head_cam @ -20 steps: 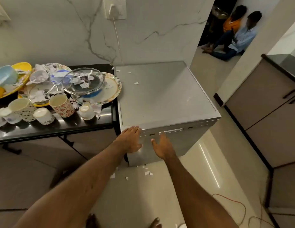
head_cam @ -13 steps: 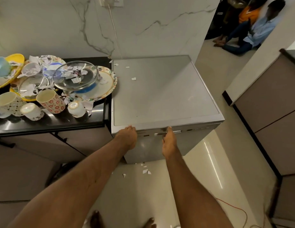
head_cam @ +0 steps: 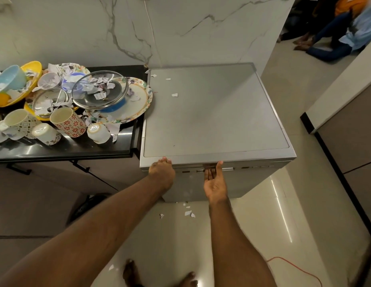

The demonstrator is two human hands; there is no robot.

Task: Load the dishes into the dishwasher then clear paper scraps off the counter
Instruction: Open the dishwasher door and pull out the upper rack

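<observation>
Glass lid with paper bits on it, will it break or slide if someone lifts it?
The glass lid is probably fragile, since it looks like clear glass. It sits perched on a blue bowl, so a push may slide it off. The paper scraps on top would likely spill.

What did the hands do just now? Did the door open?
Both hands moved up the front of the dishwasher. The left hand now rests fingertips on its top edge; the right hand turned palm-up and hooks fingers into the door handle. Door still shut; dishes and paper scraps on the counter stayed.
</observation>
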